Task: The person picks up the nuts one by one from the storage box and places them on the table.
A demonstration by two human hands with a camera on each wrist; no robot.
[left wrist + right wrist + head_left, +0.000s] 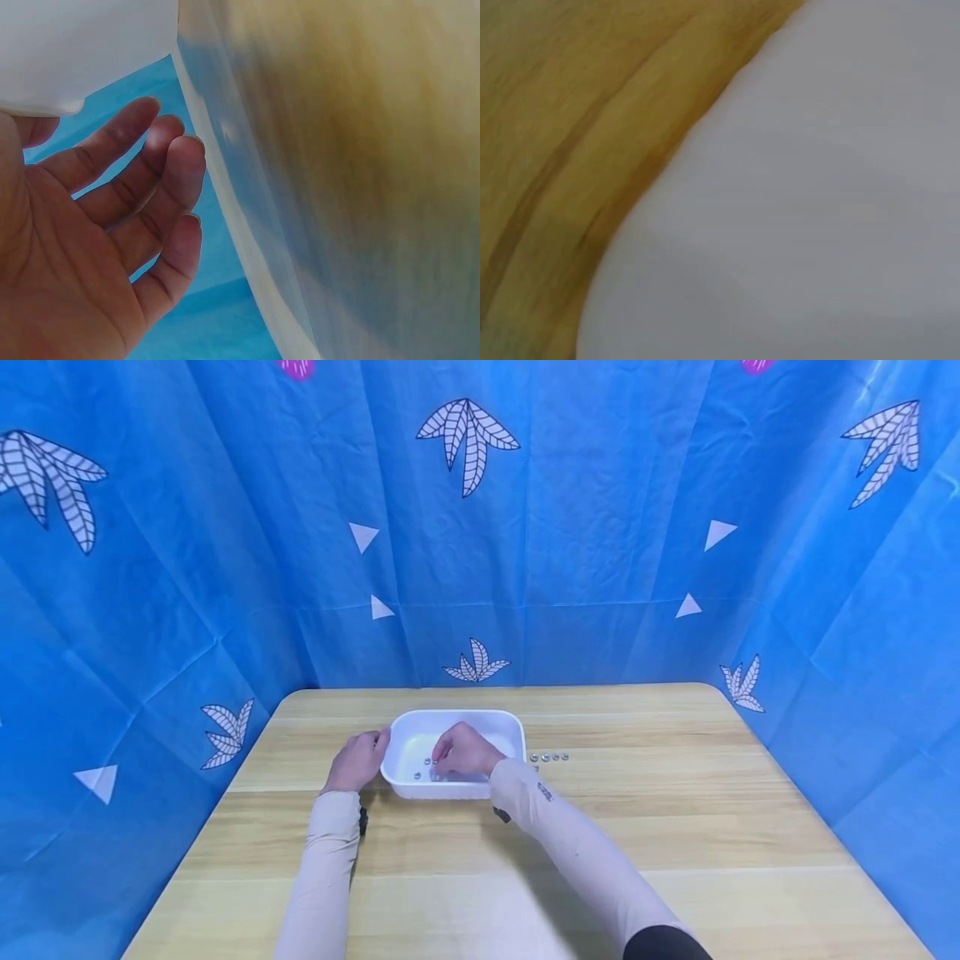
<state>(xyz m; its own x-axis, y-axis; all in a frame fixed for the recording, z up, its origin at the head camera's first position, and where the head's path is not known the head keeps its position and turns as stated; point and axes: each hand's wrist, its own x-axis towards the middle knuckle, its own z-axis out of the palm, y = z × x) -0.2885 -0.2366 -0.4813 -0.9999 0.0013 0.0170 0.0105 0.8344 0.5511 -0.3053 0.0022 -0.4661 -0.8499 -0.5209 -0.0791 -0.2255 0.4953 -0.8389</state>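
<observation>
A white rectangular tray (405, 790) stands on the table, with several small round metal pieces (417, 775), like nuts, on its floor. My right hand (467, 750) reaches over the tray's right side, its bent fingers pointing down among these pieces. Whether the fingertips pinch one of them, I cannot tell. At the tray's left end is my left hand (358, 762), its thumb against the rim. In the left wrist view the left hand's fingers (176, 172) are loosely bent outside the tray. The right wrist view shows only the tray's outer wall (795, 210) and wood.
Just right of the tray, more small metal pieces (546, 757) lie on the table, several of them in a row. The light wooden table (675, 827) has rounded far corners. A blue patterned curtain (585, 527) hangs around its back and sides.
</observation>
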